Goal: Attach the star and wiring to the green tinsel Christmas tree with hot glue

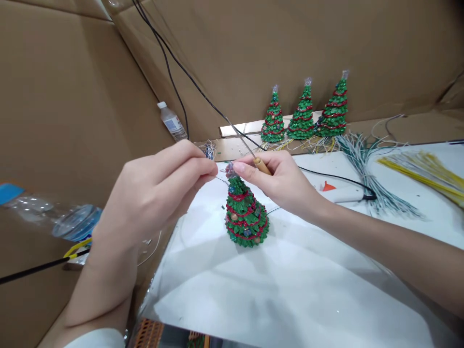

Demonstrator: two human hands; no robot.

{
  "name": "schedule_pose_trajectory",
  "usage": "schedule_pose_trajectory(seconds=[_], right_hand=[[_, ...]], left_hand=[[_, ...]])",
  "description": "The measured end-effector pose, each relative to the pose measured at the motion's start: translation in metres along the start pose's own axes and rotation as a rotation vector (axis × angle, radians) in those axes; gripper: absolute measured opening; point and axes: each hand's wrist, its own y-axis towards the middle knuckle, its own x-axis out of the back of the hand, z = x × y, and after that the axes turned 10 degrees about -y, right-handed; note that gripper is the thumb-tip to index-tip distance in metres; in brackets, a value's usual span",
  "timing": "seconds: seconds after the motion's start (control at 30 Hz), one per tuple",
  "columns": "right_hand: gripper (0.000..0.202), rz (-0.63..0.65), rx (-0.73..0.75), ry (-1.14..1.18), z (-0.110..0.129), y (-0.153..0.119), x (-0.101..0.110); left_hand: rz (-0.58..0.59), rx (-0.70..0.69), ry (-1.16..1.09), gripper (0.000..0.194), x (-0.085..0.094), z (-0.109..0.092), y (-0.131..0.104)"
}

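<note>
A small green Christmas tree figurine (246, 217) with red garlands and coloured balls stands on the white table. My left hand (155, 188) is closed in a pinch beside the treetop, with a thin wire (222, 181) running from its fingertips to the tree. In my right hand (279, 181) is an awl (262, 166), its wooden handle tucked in the fingers and its metal shaft pointing up and away. The thumb and forefinger of that hand also touch the clear star (230, 169) on the treetop.
Three similar trees (300, 116) stand along the cardboard wall (290, 43). White-green wires (377, 174) and yellow-white wires (427, 174) lie at right, near a white glue gun (340, 194) with a black cable. Plastic bottles (172, 121) are at left. Black cables hang behind.
</note>
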Motion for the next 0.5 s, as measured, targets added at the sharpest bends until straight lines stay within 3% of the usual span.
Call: schedule_pose_trajectory(seconds=[0.17, 0.3, 0.4, 0.5], right_hand=[[0.033, 0.024, -0.048, 0.054, 0.002, 0.0, 0.001], [0.031, 0.043, -0.108, 0.083, 0.003, 0.0, 0.002], [0.028, 0.074, -0.14, 0.108, 0.002, 0.002, 0.003], [0.028, 0.094, -0.203, 0.124, 0.003, 0.004, 0.006]], left_hand=[[0.03, 0.071, 0.055, 0.006, 0.0, 0.008, -0.001], [0.077, 0.116, 0.181, 0.017, -0.003, 0.016, -0.002], [0.14, 0.219, 0.262, 0.026, -0.005, 0.023, -0.004], [0.175, 0.35, 0.264, 0.018, -0.009, 0.03, -0.006]])
